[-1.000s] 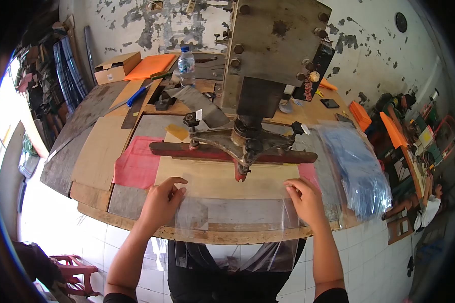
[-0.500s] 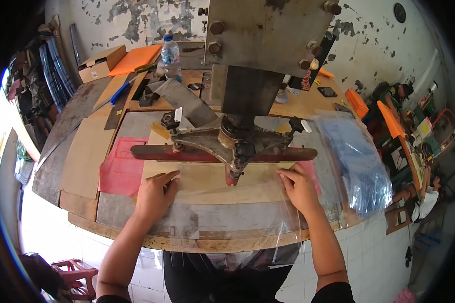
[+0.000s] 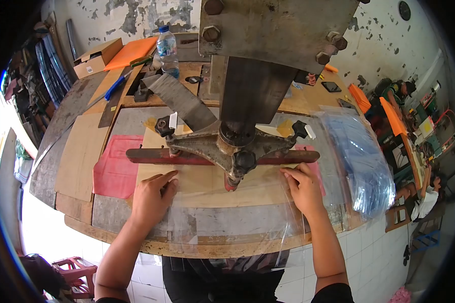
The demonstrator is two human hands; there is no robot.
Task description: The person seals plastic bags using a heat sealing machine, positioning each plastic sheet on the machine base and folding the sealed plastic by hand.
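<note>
A clear plastic sheet lies in front of me, its far edge by the long red-edged bar of a press and its near end hanging over the table edge. My left hand is closed, thumb and forefinger pinching the sheet's left side. On the right side, my right hand pinches the sheet in the same way, close to the bar. Between them the metal press head spreads its arms above the bar. Under the sheet is a tan board; whether the bar touches the sheet I cannot tell.
Pink material lies left of the bar. A stack of bluish clear plastic is at the right. Behind stand a water bottle, a cardboard box and a blue-handled tool. Another person is at the far right.
The view has shifted slightly, and the press head looks larger and a little lower. Both hands keep their pinch on the sheet in nearly the same places.
</note>
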